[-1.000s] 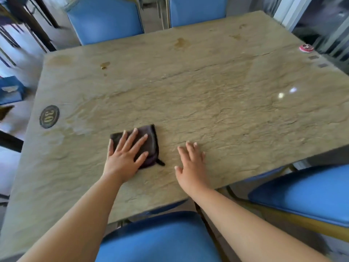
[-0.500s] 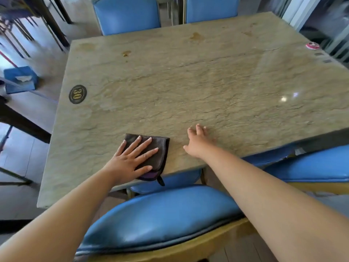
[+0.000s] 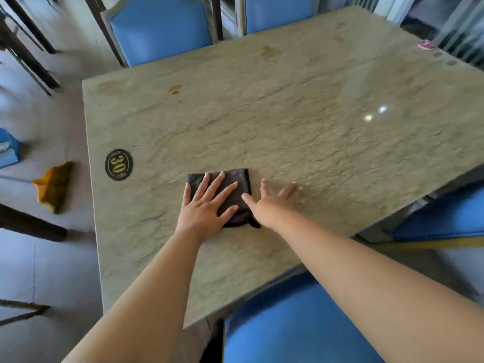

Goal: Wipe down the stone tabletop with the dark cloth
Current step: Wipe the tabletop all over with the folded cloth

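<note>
The dark cloth (image 3: pixel 233 189), folded into a small pad, lay on the stone tabletop (image 3: pixel 301 121) toward the near edge, left of centre. The left hand (image 3: pixel 207 208) pressed flat on it with fingers straight and spread — a posture that probably served to bear down evenly and drive the pad across the stone rather than to grip it. A loop or tag of the cloth stuck out at its near right corner.

The right hand (image 3: pixel 275 203) rested just beside the cloth, palm down on the bare stone, fingers straight and relaxed and holding nothing; its thumb reached the cloth's right edge, though whether it touched could not be told. It most likely braced the person as they leaned in.

Brownish stains (image 3: pixel 269 51) showed toward the far edge, and a smaller one (image 3: pixel 175 89) toward the far left — so much of the surface appeared unwiped. A round black number plaque (image 3: pixel 118 164) reading 30 sat near the left edge, and a small red object (image 3: pixel 424 45) near the far right corner. Blue chairs (image 3: pixel 159 30) ringed the tabletop.
</note>
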